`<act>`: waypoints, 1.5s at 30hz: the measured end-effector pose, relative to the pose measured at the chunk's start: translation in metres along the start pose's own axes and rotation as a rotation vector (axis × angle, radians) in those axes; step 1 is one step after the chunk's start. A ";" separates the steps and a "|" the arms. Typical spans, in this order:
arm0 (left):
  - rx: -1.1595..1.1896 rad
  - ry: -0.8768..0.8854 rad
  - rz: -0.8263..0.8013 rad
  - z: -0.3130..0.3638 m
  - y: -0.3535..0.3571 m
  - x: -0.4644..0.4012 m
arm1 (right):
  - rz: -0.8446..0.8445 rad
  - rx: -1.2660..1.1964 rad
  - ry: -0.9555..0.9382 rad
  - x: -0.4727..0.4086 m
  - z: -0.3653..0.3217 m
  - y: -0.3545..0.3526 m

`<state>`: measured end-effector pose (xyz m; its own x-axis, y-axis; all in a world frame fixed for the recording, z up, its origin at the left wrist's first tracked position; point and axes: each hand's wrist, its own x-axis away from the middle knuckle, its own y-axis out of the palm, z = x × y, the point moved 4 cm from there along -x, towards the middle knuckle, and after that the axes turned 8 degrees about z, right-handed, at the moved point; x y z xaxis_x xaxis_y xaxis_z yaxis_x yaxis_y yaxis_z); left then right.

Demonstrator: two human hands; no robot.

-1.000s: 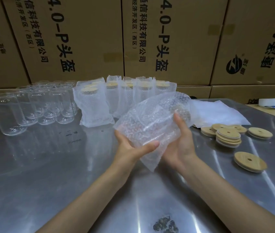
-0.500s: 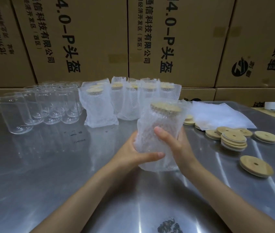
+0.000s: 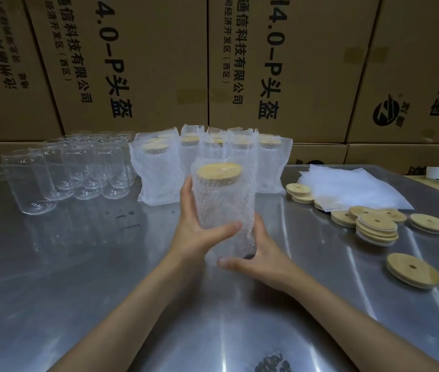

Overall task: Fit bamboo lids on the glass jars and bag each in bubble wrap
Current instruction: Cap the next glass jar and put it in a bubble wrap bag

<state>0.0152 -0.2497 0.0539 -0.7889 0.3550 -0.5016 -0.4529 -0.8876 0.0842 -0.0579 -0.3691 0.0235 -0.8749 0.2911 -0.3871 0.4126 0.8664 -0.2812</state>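
At table centre: a bagged jar [image 3: 223,208] stands upright in a bubble-wrap sleeve, held between both hands just above or on the steel table [image 3: 78,291]; whether its base touches the surface cannot be told
Lid: a bamboo lid [image 3: 218,171] sits on the jar mouth, showing through the open top of the sleeve
Left hand: the left hand [image 3: 199,232] grips the jar's left side, fingers behind it, thumb curled across the front at mid height
Right hand: the right hand [image 3: 258,259] grips the jar low on its right side, thumb laid across the front near the base
Finished jars: a cluster of bagged jars [image 3: 207,154] with lids stands behind the held jar, near the table's far edge
Bare jars: empty glass jars [image 3: 73,170] without lids stand in rows to the left of the finished cluster
Loose lids: spare lids [image 3: 376,226] lie to the right, some stacked, some flat; one single lid [image 3: 413,269] lies apart, nearer the person
Sleeves: a flat pile of bubble-wrap bags [image 3: 352,186] lies at far right, overlapping a few lids
Background: cardboard boxes [image 3: 159,63] with printed black text form a wall behind the table
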 end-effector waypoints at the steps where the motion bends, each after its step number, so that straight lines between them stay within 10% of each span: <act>1: -0.007 0.015 0.003 0.001 -0.001 0.000 | 0.007 0.004 -0.001 -0.001 0.004 0.002; 12: -0.496 0.631 0.039 0.010 0.003 0.000 | 0.150 -0.022 -0.091 -0.029 0.014 0.006; 22: -0.297 -0.164 0.664 -0.084 -0.075 -0.064 | 0.395 0.176 0.256 -0.100 0.058 0.021; 45: -0.282 -0.181 0.642 -0.141 -0.105 -0.157 | 0.358 0.431 0.088 -0.210 0.086 0.058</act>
<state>0.2456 -0.2540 0.0023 -0.9310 -0.2402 -0.2750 0.2279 -0.9707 0.0764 0.1714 -0.4151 0.0135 -0.6714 0.5851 -0.4549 0.7377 0.4690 -0.4857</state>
